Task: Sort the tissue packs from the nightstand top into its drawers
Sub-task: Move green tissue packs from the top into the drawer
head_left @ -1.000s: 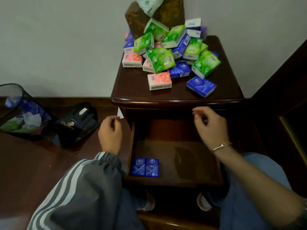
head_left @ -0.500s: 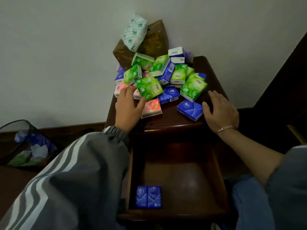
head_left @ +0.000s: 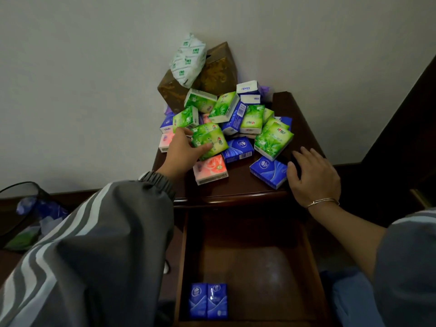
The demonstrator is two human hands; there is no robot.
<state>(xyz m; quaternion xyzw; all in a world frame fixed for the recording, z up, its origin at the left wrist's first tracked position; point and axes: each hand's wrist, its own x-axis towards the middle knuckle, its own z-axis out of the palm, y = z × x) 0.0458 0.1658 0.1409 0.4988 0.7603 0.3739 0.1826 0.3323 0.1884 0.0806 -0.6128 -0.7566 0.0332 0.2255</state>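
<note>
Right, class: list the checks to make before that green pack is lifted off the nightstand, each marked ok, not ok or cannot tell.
1. Drawer open: ok.
2. Free floor beside its two blue packs: ok.
3. Left hand grips green pack: ok.
4. Nothing leans on green pack: cannot tell.
5. Right hand open, clear of green pack: ok.

"Vinda" stands on a white pack well beyond and right of the left grip on a green pack, and on a blue pack just left of it. Other print is too small to read.
</note>
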